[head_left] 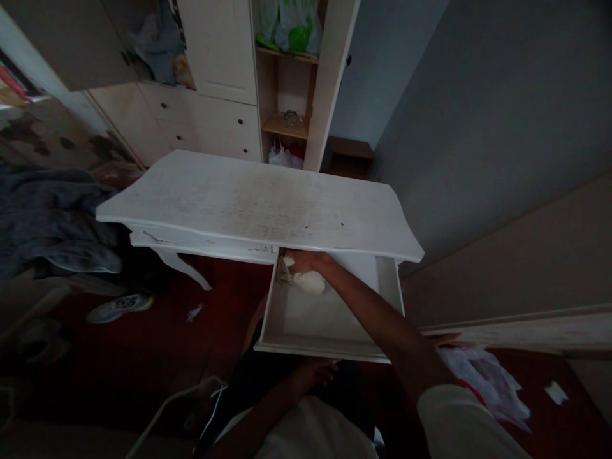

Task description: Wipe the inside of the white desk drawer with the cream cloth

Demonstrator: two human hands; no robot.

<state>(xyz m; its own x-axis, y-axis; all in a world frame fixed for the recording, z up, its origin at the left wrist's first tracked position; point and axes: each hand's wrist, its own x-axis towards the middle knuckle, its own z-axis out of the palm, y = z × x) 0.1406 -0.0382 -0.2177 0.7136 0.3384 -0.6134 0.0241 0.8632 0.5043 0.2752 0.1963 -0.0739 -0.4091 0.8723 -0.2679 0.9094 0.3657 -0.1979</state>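
Note:
My right hand (pixel 306 260) reaches into the pulled-out white drawer (pixel 329 352), at its back left corner. Its fingers are closed on a crumpled cream cloth (pixel 310 282) pressed to the drawer's bottom; the tabletop's edge partly hides the fingertips. The drawer belongs to a white table (pixel 201 191) with a curved edge and dark smudges on top. Below the drawer's front, over my lap, rests my left hand (pixel 313 376). Its fingers are loosely bent and apart, and nothing shows in them.
Behind the table stands a white wardrobe (pixel 220 57) with an open door and bags on its shelves. A grey blanket (pixel 52 217) lies at left, above a shoe (pixel 120 307) on the red floor. A plastic bag (pixel 488 382) lies at right. A pale cable (pixel 176 398) runs near my lap.

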